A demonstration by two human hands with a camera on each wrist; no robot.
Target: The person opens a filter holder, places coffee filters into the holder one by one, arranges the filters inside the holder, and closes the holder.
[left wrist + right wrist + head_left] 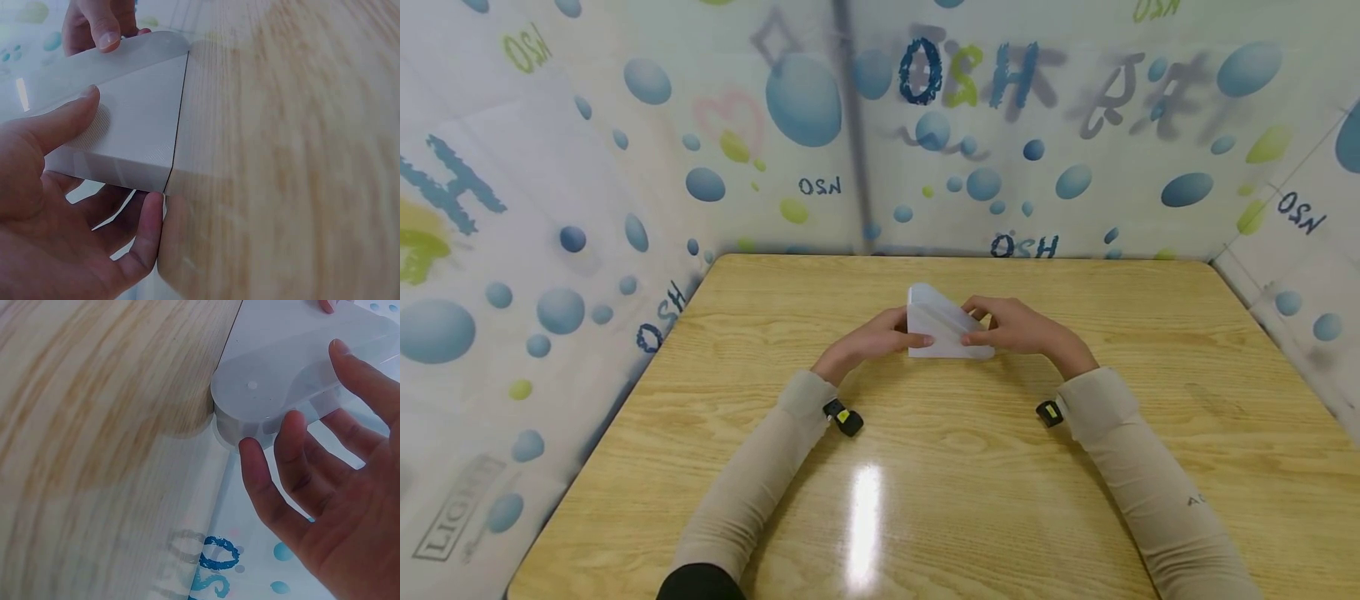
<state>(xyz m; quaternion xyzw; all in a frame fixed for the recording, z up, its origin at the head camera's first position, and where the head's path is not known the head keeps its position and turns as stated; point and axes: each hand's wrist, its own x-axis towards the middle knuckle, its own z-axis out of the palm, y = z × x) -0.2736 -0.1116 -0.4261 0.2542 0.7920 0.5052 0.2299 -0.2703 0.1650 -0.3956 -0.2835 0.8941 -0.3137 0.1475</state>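
A white triangular plastic case (934, 329) stands on its long edge on the wooden table. A translucent, round-ended cover (256, 387) runs along its sloping side. My left hand (883, 332) grips the tall end, with the thumb on the near face, over a ribbed oval patch in the left wrist view, and the other fingers round the back edge. From the other side my right hand (1017, 325) holds the low, rounded end between its thumb on the near face and its fingers along the slope. The far face of the case is hidden.
The wooden table (970, 467) spreads round both arms, with a bright light reflection in front. Printed fabric walls (970, 200) stand behind it and at both sides. Small black cameras (847, 419) sit at the wrists.
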